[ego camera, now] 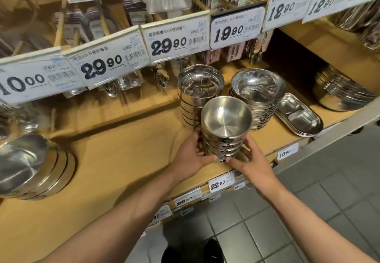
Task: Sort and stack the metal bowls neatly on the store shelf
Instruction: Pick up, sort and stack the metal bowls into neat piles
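Note:
A short stack of several small steel bowls (226, 118) stands near the front edge of the wooden shelf (127, 155). My left hand (193, 155) grips the stack's left side and my right hand (249, 161) grips its right side, thumbs nearly meeting at the base. Directly behind it stands a taller stack of straight-walled bowls (199, 86). To the right of that is a stack of wide shallow bowls (258, 90).
A pile of oval divided trays (298, 116) lies right of the bowls. Large bowls lean at the far left (30, 166) and another stack sits far right (341, 92). Price tags hang from the upper shelf, with packaged cutlery behind. Grey tiled floor lies below.

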Demonstrator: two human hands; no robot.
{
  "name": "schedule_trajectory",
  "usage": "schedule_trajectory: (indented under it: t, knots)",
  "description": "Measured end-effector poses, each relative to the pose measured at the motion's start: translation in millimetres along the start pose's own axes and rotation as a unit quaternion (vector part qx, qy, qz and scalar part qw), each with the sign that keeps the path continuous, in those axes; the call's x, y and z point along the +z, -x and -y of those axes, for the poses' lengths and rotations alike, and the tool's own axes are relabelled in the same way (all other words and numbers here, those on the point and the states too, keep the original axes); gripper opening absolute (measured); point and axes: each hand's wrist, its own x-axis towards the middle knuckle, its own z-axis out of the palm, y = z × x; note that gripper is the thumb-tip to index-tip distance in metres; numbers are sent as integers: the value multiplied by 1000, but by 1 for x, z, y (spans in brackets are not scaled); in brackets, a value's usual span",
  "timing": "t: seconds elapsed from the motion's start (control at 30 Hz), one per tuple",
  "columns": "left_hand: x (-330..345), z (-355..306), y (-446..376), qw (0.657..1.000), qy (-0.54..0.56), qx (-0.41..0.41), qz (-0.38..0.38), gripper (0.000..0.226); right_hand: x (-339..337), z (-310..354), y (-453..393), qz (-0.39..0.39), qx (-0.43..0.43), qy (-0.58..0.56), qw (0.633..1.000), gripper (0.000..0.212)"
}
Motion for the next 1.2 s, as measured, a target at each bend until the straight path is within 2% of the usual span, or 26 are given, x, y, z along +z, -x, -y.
schedule_trajectory:
  t: [0.13,0.27,0.43,0.53,0.7,0.8,0.87,1.1,1.2]
  knots:
    - [-11,5,8,999,-6,20,-38,77,2,-4,6,-20,22,2,1000,87]
    - [-36,20,21,999,-20,-11,-49,86,18,-15,32,-97,109,-5,989,91]
    - [-78,40,27,1000,-6,-11,-29,78,64,-21,73,-162,140,-7,977,45]
    - [-100,46,23,999,-26,8,-26,71,107,-13,79,-166,131,-20,977,34]
    - [-126,51,-15,999,-2,50,-14,73,172,2,39,-155,71,-26,985,50]
    - [-128,52,-48,997,10,70,7,76,184,6,6,-169,45,18,985,79]
    - [-124,55,-68,997,22,74,28,82,187,3,-13,-180,30,43,982,90]
    - [-104,62,-121,991,4,99,88,119,190,-17,-50,-237,3,115,965,97]
    - [-97,64,-130,984,-30,132,114,120,190,-22,-56,-242,-9,124,962,96]
